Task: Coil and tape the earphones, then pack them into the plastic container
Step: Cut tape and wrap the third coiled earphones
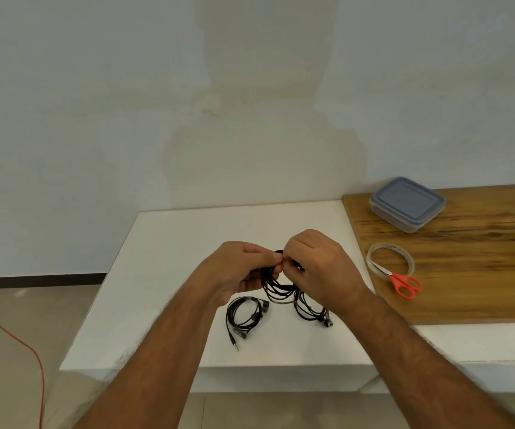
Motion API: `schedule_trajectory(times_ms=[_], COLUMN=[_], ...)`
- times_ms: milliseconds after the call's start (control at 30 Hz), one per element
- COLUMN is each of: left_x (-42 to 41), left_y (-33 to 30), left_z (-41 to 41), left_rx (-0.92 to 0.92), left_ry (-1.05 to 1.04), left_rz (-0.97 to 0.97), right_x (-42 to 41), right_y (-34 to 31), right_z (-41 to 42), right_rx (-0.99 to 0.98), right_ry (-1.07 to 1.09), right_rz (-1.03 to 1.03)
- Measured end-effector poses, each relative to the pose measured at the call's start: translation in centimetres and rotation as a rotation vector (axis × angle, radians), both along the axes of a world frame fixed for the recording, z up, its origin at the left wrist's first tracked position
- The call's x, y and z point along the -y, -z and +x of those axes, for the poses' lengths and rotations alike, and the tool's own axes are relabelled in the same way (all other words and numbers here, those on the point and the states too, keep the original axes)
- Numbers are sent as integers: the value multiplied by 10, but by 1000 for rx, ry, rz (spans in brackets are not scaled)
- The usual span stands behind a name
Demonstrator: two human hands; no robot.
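Black earphones [276, 287] are pinched above the counter [169, 261] by fingers of the left hand [240, 270] and right hand [318, 267]; loops should be kept even and tight until taped.

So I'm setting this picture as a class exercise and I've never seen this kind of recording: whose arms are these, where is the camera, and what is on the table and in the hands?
There is no machine here. The single picture comes from a camera worn on a person's head, looking forward and down, so the two arms are that person's own.

The left hand and right hand together hold a black earphone cable in loops above a white table. Two more coiled earphones lie on the table beneath.

To the right, on a wooden board, sit a closed plastic container, a roll of clear tape and orange-handled scissors.
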State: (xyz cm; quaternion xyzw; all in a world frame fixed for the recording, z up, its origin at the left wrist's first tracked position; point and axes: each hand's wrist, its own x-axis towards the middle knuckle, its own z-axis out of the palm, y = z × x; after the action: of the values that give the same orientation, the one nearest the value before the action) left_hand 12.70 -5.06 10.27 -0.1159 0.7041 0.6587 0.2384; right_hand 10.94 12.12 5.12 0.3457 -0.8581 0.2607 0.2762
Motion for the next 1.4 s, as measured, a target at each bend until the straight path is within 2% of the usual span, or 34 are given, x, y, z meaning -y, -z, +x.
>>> schedule_trajectory(times_ms=[367, 500, 700, 767, 867, 967, 1067, 1233, 1400], left_x=[-5, -6, -9, -12, -16, -19, -19, -21, -22], left_y=[3, 4, 7, 9, 13, 16, 15, 13, 8], left_z=[4, 4, 6, 6, 6, 7, 6, 9, 10], left_rx=[-43, -19, -57, -77, -124, -155, -176, -252, -391], left_ry=[76, 81, 127, 145, 199, 231, 253, 311, 370], left_rz=[-108, -121, -285, -371, -520, -573, -597, -659, -714], right_x=[-11, -11, -17, -19, -17, -16, -19, -25, -30], right_y=[-17, -23, -32, -36, -40, -40, -38, -32, -30], right_z=[5, 9, 10, 11, 12, 11, 9, 2, 0], right_rx=[442, 526, 840, 853, 773, 698, 731, 1013, 1120], right_ry=[-13, 6, -10, 0, 57, 113, 124, 42, -13], right_rz=[83, 63, 30, 76, 271, 398, 367, 148, -4])
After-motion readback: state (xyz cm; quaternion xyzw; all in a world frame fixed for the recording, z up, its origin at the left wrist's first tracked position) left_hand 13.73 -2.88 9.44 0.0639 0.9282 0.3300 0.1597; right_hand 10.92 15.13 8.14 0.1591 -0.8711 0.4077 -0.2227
